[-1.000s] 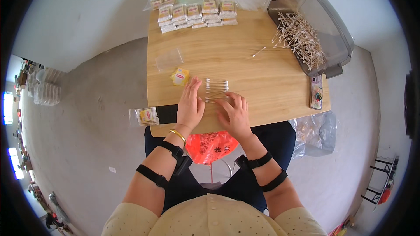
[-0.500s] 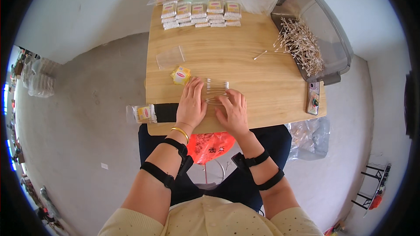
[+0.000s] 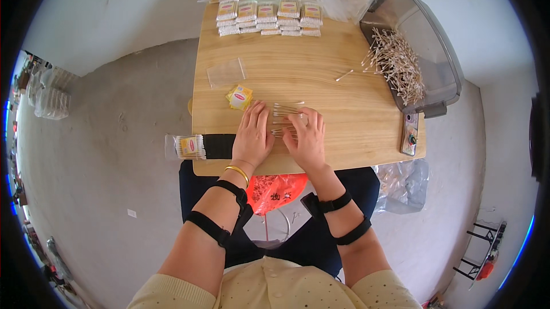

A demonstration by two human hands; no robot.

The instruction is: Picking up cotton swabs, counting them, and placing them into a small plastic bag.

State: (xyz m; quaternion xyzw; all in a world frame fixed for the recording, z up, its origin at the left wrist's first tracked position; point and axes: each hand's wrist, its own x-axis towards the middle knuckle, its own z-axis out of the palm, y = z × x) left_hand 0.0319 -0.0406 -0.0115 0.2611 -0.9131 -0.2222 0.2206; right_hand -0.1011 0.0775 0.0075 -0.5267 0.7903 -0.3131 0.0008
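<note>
Cotton swabs (image 3: 285,118) are lying in a small row on the wooden table (image 3: 355,120), directly under and just beyond the fingertips of both hands. The left hand (image 3: 252,135) is resting palm down with its fingers held close together, their tips touching the near ends of the swabs. The right hand (image 3: 306,140) is lying flat beside it, fingers slightly spread and pressing on the swabs' other side, so the row is sitting between the two sets of fingers. Just beyond the left fingers, a small yellow packet (image 3: 240,97) is lying near an empty clear bag (image 3: 226,72). Well beyond the right fingers, a grey bin (image 3: 435,57) is holding a loose heap of swabs. Filled packs (image 3: 269,16) are lining the table's far edge.
</note>
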